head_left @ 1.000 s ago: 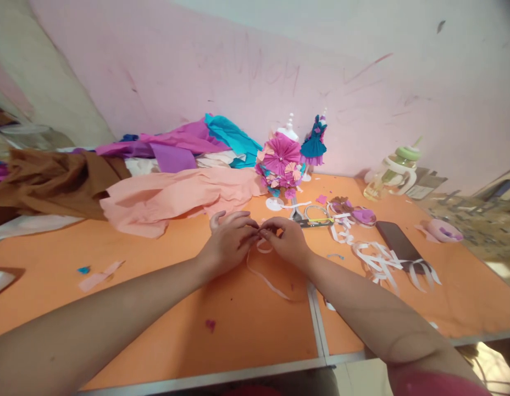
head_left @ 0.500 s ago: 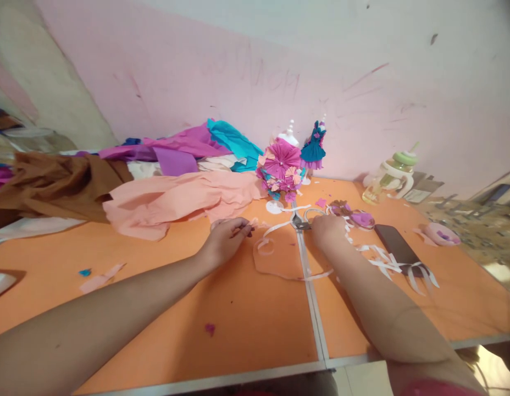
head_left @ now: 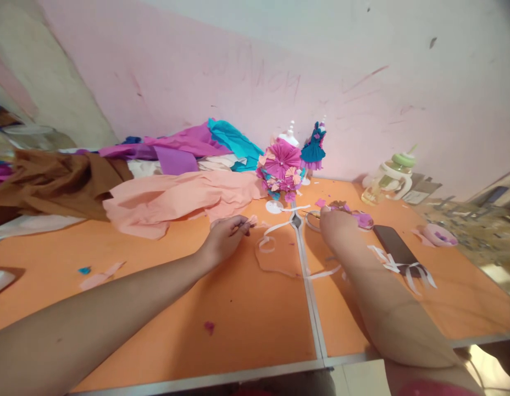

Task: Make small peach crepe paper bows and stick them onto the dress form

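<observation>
My left hand [head_left: 226, 237] rests on the orange table [head_left: 156, 291], its fingertips pinched on a small peach paper piece [head_left: 251, 220]. A pale paper strip [head_left: 266, 243] lies curled and looped on the table just right of that hand. My right hand [head_left: 335, 224] reaches forward over the scraps beside the scissors [head_left: 297, 220] and a clear tape ring [head_left: 310, 219]. Its fingers point away from me and are hidden, so I cannot tell whether it grips anything.
Behind stand a mannequin with pink paper flowers [head_left: 282, 165] and a small teal dress figure [head_left: 314, 147]. Crepe paper sheets [head_left: 176, 195] are piled at the back left. At the right are a dark phone [head_left: 393, 245], white strips [head_left: 415, 272], a bottle [head_left: 389, 181] and a pink bowl [head_left: 438, 234].
My hands, together on the strip a second ago, have parted. The right hand let go and reached forward-right to the scissors and scraps; the left stayed, holding the paper piece.
</observation>
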The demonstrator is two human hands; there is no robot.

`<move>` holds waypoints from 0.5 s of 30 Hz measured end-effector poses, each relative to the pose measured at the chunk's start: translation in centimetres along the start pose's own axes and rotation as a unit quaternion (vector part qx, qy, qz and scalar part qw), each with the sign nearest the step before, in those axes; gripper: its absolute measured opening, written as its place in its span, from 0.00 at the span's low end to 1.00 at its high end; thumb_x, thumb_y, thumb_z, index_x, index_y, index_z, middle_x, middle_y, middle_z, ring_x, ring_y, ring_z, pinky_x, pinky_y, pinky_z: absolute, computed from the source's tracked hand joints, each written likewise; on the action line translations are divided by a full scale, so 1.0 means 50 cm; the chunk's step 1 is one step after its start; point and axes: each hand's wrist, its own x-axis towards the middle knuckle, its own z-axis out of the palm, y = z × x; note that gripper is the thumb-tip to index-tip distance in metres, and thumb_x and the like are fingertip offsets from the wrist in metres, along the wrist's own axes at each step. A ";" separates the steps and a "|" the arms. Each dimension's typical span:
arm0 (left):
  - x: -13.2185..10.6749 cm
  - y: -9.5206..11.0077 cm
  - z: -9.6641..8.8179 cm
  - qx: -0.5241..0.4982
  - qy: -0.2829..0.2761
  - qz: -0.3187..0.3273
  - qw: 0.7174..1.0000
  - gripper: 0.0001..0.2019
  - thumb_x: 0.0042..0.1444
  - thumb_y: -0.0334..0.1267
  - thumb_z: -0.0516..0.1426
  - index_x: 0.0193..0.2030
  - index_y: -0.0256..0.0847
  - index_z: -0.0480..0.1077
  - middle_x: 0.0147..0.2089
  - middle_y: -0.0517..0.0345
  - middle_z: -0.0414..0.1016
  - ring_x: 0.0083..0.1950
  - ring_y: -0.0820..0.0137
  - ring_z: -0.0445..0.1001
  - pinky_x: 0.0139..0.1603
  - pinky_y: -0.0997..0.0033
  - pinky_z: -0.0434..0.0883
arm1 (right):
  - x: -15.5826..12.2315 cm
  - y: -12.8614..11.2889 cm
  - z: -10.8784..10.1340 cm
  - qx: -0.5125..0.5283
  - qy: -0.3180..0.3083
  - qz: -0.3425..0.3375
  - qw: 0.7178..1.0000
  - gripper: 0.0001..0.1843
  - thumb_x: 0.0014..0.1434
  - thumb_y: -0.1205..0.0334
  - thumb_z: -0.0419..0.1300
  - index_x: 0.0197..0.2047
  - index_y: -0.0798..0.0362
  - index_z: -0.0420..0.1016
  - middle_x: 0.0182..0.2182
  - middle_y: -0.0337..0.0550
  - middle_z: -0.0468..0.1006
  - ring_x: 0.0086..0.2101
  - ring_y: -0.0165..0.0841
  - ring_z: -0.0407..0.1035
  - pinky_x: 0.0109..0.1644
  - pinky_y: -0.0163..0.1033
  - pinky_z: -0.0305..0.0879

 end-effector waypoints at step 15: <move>-0.006 0.007 -0.002 0.011 0.014 0.023 1.000 0.16 0.63 0.49 0.48 0.37 0.41 0.71 0.32 0.59 0.74 0.34 0.69 0.71 0.38 0.73 0.65 | -0.045 -0.134 0.051 0.274 0.190 -0.245 0.910 0.21 0.66 0.48 0.44 0.40 0.55 0.70 0.31 0.50 0.77 0.35 0.38 0.72 0.38 0.39 0.61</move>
